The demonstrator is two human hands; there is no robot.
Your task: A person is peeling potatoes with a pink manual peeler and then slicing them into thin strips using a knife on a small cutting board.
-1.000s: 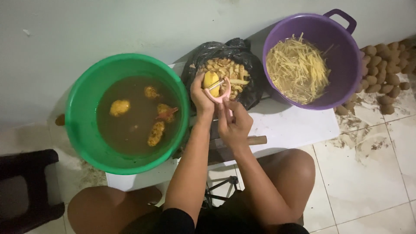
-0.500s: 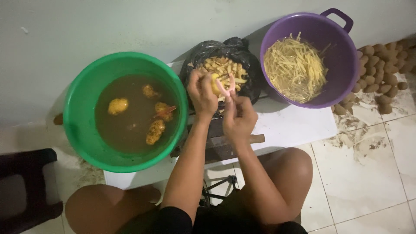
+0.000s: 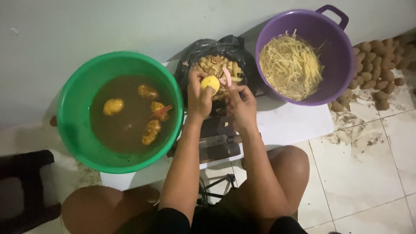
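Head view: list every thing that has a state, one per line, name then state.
Potato: peeled yellow, held in left hand.
Peeler: held in right hand, against the potato.
Green basin: filled with brown water, potatoes floating.
Purple basin: holds cut strips.
Black bag: open, full of peelings.
Potato pile: unpeeled, on floor.

Dim indoor light, soft shadows, slight blur, muted colours

The 1 head-worn camera looks steeply down from above, fairly near, facing the wall (image 3: pixel 108 26) ahead.
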